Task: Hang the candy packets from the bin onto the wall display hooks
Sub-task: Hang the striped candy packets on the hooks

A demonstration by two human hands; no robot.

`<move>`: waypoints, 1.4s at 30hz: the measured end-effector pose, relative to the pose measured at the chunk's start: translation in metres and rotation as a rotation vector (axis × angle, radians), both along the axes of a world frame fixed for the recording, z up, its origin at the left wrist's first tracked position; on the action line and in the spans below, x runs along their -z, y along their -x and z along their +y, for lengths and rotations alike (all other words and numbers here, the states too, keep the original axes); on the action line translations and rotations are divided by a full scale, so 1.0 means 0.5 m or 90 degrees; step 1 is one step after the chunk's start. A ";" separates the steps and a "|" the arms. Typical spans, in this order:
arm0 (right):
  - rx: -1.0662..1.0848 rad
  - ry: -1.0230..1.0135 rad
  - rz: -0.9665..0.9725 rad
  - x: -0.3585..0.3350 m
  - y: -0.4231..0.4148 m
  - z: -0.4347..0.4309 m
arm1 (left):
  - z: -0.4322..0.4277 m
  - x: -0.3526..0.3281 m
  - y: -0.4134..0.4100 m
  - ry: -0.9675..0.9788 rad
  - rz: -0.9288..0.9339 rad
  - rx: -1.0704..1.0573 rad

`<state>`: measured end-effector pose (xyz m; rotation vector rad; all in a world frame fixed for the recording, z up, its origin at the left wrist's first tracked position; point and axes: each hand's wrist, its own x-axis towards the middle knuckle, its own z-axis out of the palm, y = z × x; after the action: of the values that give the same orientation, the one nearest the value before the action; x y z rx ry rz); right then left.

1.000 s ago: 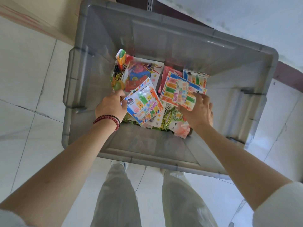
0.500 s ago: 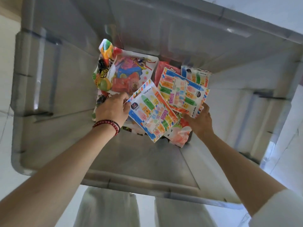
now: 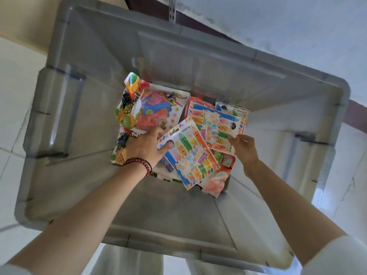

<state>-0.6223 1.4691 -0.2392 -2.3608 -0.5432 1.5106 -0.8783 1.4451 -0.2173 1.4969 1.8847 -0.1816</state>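
A grey plastic bin stands on the floor below me with several colourful candy packets piled at its bottom. My left hand, with a red bead bracelet on the wrist, grips the upper left corner of a pencil-candy packet with blue and red striped edges. My right hand pinches the lower edge of a second pencil-candy packet of the same kind, tilted up above the pile. A fruit gummy bag and a cartoon-printed packet lie at the left of the pile. No display hooks show.
The bin's tall walls surround both hands. A pink packet lies under the held ones. Pale floor tiles lie left and right of the bin, a dark skirting strip and white wall behind it. My light trouser legs stand below the near rim.
Both hands stay in the bin with the same two packets. The left packet has swung lower and flatter; the view has pulled back slightly, with more of the bin's rim visible.
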 end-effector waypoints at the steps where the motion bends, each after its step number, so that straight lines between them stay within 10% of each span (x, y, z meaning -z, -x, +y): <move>1: 0.019 -0.008 0.009 0.001 0.002 0.008 | 0.007 0.005 -0.007 0.002 0.000 0.000; 16: -0.013 -0.126 -0.047 -0.274 0.053 0.003 | -0.008 -0.243 -0.014 -0.026 -0.091 0.036; 27: -0.382 -0.443 -0.313 -0.907 0.044 0.029 | 0.116 -0.856 0.018 -0.400 -0.097 0.155; 34: -0.303 -0.846 -0.469 -1.399 0.020 0.032 | 0.130 -1.317 0.038 -0.689 -0.083 0.236; 42: -0.219 -1.019 -0.637 -1.859 -0.031 -0.031 | 0.138 -1.791 0.005 -0.889 -0.065 0.301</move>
<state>-0.6068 1.4538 0.6901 -1.3845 -1.5754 -0.3813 -0.8806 1.5143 0.6783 2.7141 1.4732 1.2060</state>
